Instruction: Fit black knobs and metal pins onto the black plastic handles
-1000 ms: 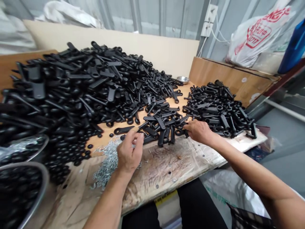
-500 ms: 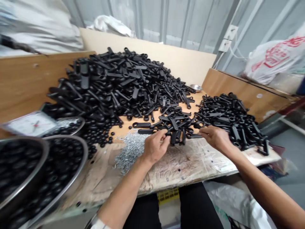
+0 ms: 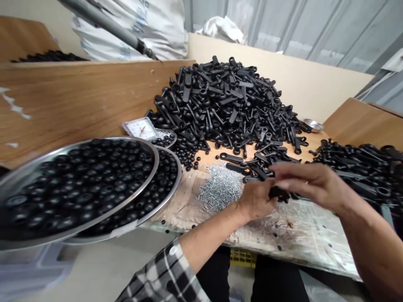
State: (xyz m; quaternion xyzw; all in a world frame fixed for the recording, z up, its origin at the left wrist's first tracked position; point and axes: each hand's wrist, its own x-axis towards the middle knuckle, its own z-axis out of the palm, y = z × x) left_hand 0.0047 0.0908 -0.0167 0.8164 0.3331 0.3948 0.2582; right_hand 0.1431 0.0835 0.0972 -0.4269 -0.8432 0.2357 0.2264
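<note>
My left hand (image 3: 256,200) is closed around a small bunch of black plastic crank handles (image 3: 278,193), just above the table's front part. From the right, my right hand (image 3: 317,184) reaches over the same bunch, its fingers bent together and slightly blurred; what they pinch is hidden. Left of my hands lies a heap of small silvery metal pins (image 3: 220,186). A few loose crank handles (image 3: 231,158) lie just behind the pins. Beyond them rises a large pile of black handles (image 3: 226,100).
Two wide metal bowls of round black knobs (image 3: 94,180) overlap at the left. A square white clock (image 3: 141,128) leans by a smaller bowl. More black handles (image 3: 355,167) are heaped at the right. Wooden boards (image 3: 78,96) wall the table, and a small metal dish (image 3: 313,124) sits behind.
My view has swung left. My hands, apart among the loose handles before, have come together, with the right one moved over to the black handles in my left.
</note>
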